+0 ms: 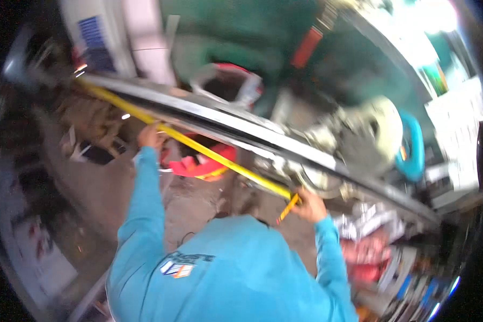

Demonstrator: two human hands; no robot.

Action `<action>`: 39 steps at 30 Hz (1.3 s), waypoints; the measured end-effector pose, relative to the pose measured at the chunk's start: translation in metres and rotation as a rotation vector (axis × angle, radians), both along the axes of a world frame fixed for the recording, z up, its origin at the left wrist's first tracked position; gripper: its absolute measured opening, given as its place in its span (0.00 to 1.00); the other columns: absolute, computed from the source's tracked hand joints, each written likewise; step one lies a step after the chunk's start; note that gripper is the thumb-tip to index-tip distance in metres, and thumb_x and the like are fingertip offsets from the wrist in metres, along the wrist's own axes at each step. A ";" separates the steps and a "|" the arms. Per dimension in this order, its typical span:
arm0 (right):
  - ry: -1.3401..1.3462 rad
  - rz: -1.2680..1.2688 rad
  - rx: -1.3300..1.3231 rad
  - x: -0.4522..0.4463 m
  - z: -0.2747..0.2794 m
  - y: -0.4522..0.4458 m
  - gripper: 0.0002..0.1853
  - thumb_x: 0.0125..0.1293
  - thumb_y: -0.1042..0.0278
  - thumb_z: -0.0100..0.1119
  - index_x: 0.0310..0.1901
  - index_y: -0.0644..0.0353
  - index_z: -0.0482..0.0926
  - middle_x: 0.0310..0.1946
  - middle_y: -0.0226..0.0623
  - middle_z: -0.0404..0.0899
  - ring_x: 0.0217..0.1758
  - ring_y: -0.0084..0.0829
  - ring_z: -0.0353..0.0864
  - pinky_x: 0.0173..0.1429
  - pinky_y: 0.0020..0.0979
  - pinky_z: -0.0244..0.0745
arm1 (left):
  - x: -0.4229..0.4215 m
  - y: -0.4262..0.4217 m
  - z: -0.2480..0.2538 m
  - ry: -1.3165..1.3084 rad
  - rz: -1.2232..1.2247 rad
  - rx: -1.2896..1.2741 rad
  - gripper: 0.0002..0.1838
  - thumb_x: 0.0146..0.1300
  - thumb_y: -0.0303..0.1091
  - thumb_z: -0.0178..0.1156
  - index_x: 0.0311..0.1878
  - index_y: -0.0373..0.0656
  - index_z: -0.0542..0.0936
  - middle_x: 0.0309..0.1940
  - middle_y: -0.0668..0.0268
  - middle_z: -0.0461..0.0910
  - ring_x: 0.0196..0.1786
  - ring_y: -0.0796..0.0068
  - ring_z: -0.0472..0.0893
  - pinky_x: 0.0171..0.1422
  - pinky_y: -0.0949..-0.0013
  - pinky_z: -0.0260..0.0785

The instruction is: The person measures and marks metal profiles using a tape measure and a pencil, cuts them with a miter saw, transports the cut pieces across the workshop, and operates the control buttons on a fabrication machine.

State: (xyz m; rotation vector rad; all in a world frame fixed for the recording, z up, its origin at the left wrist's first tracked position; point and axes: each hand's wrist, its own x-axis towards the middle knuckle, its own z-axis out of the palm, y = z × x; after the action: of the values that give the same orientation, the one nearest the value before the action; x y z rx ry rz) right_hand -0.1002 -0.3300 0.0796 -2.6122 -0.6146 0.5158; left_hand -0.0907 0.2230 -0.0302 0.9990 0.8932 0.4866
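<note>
A yellow tape measure blade is stretched slantwise across the view, just in front of a long pale metal bar. My left hand pinches the blade left of the middle. At the blade's lower right end, my right hand is closed around it. A yellow pencil sticks out of the same hand, pointing down and left. Motion blur hides the fingertips' detail, and the tape's case cannot be made out.
Behind the bar stand a white-rimmed bucket, a cream-coloured machine and a turquoise ring-shaped handle. Below the bar lies a red item. Crumpled silver wrapping and mixed clutter crowd the right. White sheets hang at far right.
</note>
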 end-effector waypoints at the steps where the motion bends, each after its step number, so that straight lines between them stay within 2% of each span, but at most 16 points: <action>1: -0.015 -0.046 0.014 0.000 -0.007 -0.020 0.27 0.48 0.55 0.68 0.51 0.56 0.78 0.42 0.46 0.80 0.47 0.48 0.80 0.51 0.43 0.76 | 0.005 0.005 -0.027 -0.004 -0.072 0.122 0.13 0.64 0.40 0.61 0.42 0.39 0.80 0.29 0.62 0.80 0.26 0.71 0.81 0.22 0.72 0.71; 2: -0.015 -0.046 -0.017 0.004 0.002 -0.035 0.28 0.49 0.55 0.67 0.52 0.56 0.77 0.45 0.46 0.78 0.49 0.48 0.78 0.53 0.43 0.75 | 0.010 0.001 -0.031 0.070 -0.143 0.133 0.14 0.65 0.43 0.62 0.39 0.40 0.80 0.26 0.63 0.79 0.21 0.75 0.78 0.19 0.78 0.66; 5: -0.160 -0.042 0.078 0.011 0.003 -0.091 0.29 0.45 0.61 0.69 0.52 0.58 0.77 0.43 0.47 0.77 0.48 0.49 0.77 0.52 0.42 0.73 | 0.022 -0.035 -0.024 0.124 -0.279 0.145 0.15 0.64 0.45 0.62 0.38 0.41 0.79 0.25 0.65 0.79 0.21 0.77 0.78 0.18 0.80 0.63; 8: 0.100 -0.230 0.168 0.022 0.006 -0.140 0.30 0.46 0.62 0.70 0.55 0.56 0.77 0.45 0.47 0.79 0.49 0.48 0.77 0.54 0.41 0.73 | 0.033 -0.059 -0.029 0.075 -0.269 0.137 0.16 0.64 0.47 0.62 0.38 0.41 0.79 0.26 0.65 0.80 0.21 0.79 0.78 0.18 0.79 0.63; 10: -0.161 -0.093 0.101 0.036 0.001 -0.176 0.30 0.46 0.62 0.73 0.54 0.56 0.78 0.48 0.47 0.78 0.52 0.47 0.77 0.57 0.39 0.73 | 0.046 -0.082 -0.019 0.104 -0.299 0.119 0.16 0.64 0.47 0.63 0.38 0.41 0.79 0.27 0.65 0.81 0.21 0.80 0.78 0.18 0.79 0.64; 12: -0.319 -0.146 0.038 0.048 -0.005 -0.205 0.28 0.45 0.62 0.72 0.52 0.57 0.80 0.45 0.48 0.79 0.50 0.48 0.77 0.56 0.41 0.73 | 0.057 -0.107 -0.007 0.146 -0.354 0.121 0.16 0.62 0.47 0.64 0.39 0.42 0.79 0.28 0.66 0.82 0.21 0.80 0.78 0.19 0.80 0.64; 14: -0.178 -0.204 0.156 0.070 -0.004 -0.227 0.28 0.45 0.61 0.73 0.52 0.57 0.80 0.46 0.50 0.79 0.51 0.48 0.77 0.56 0.42 0.72 | 0.065 -0.135 -0.001 0.165 -0.373 0.180 0.17 0.61 0.47 0.65 0.40 0.42 0.79 0.27 0.67 0.82 0.21 0.81 0.78 0.18 0.80 0.65; 16: -0.225 -0.189 0.219 0.089 -0.017 -0.254 0.30 0.44 0.61 0.73 0.52 0.56 0.79 0.45 0.49 0.79 0.50 0.45 0.79 0.55 0.39 0.73 | 0.079 -0.158 0.000 0.211 -0.383 0.197 0.16 0.62 0.46 0.65 0.38 0.41 0.79 0.26 0.67 0.81 0.20 0.81 0.77 0.18 0.80 0.65; 18: -0.423 -0.095 0.040 0.107 -0.026 -0.273 0.29 0.45 0.60 0.72 0.54 0.55 0.79 0.44 0.47 0.80 0.47 0.42 0.81 0.51 0.35 0.75 | 0.092 -0.175 0.001 0.203 -0.412 0.245 0.17 0.60 0.47 0.66 0.36 0.40 0.79 0.25 0.67 0.81 0.21 0.80 0.78 0.18 0.79 0.67; 19: -0.215 -0.185 0.033 0.107 -0.006 -0.267 0.29 0.47 0.59 0.68 0.55 0.54 0.79 0.44 0.47 0.80 0.46 0.42 0.81 0.51 0.33 0.75 | 0.099 -0.182 -0.001 0.283 -0.389 0.281 0.18 0.59 0.48 0.67 0.36 0.40 0.79 0.25 0.67 0.81 0.21 0.79 0.79 0.18 0.78 0.68; 20: -0.052 -0.275 0.043 0.119 -0.023 -0.284 0.29 0.49 0.59 0.66 0.56 0.55 0.78 0.46 0.47 0.79 0.46 0.43 0.81 0.52 0.34 0.75 | 0.101 -0.189 -0.004 0.371 -0.369 0.314 0.20 0.58 0.49 0.68 0.35 0.40 0.79 0.25 0.67 0.80 0.21 0.78 0.79 0.18 0.77 0.69; 23: -0.072 -0.195 0.133 0.125 -0.017 -0.288 0.29 0.49 0.58 0.66 0.55 0.55 0.78 0.47 0.46 0.78 0.45 0.44 0.81 0.52 0.35 0.76 | 0.103 -0.207 -0.005 0.374 -0.336 0.342 0.23 0.56 0.52 0.69 0.34 0.39 0.79 0.25 0.66 0.80 0.22 0.77 0.80 0.18 0.76 0.71; 28: -0.275 -0.045 0.001 0.132 -0.025 -0.297 0.27 0.51 0.54 0.65 0.53 0.54 0.80 0.48 0.46 0.78 0.50 0.45 0.79 0.53 0.38 0.76 | 0.103 -0.229 0.001 0.399 -0.315 0.370 0.24 0.56 0.53 0.69 0.37 0.37 0.80 0.26 0.65 0.80 0.21 0.76 0.79 0.18 0.75 0.71; 32: -0.213 -0.106 -0.074 0.130 -0.024 -0.291 0.27 0.50 0.52 0.65 0.53 0.53 0.80 0.49 0.45 0.78 0.52 0.45 0.77 0.56 0.40 0.75 | 0.105 -0.232 -0.003 0.410 -0.274 0.367 0.25 0.57 0.53 0.68 0.38 0.37 0.80 0.27 0.64 0.81 0.21 0.75 0.80 0.18 0.74 0.71; 34: -0.331 -0.076 -0.079 0.129 -0.026 -0.291 0.26 0.51 0.51 0.65 0.52 0.51 0.80 0.49 0.43 0.78 0.52 0.45 0.78 0.57 0.41 0.74 | 0.107 -0.232 -0.003 0.416 -0.274 0.363 0.24 0.57 0.53 0.68 0.38 0.37 0.80 0.28 0.63 0.82 0.22 0.75 0.81 0.19 0.73 0.72; 39: -0.410 -0.092 -0.088 0.127 -0.036 -0.291 0.26 0.50 0.51 0.65 0.52 0.50 0.81 0.51 0.43 0.77 0.54 0.46 0.76 0.56 0.42 0.75 | 0.106 -0.232 0.001 0.468 -0.313 0.400 0.24 0.58 0.54 0.66 0.37 0.38 0.80 0.27 0.65 0.81 0.22 0.75 0.81 0.20 0.72 0.73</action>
State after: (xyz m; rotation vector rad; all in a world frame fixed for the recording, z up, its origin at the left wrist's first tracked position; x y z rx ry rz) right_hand 0.0268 -0.6215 0.0438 -2.8354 -0.6012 -0.0268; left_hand 0.0157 -0.0088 -0.0291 1.6328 1.0483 0.1630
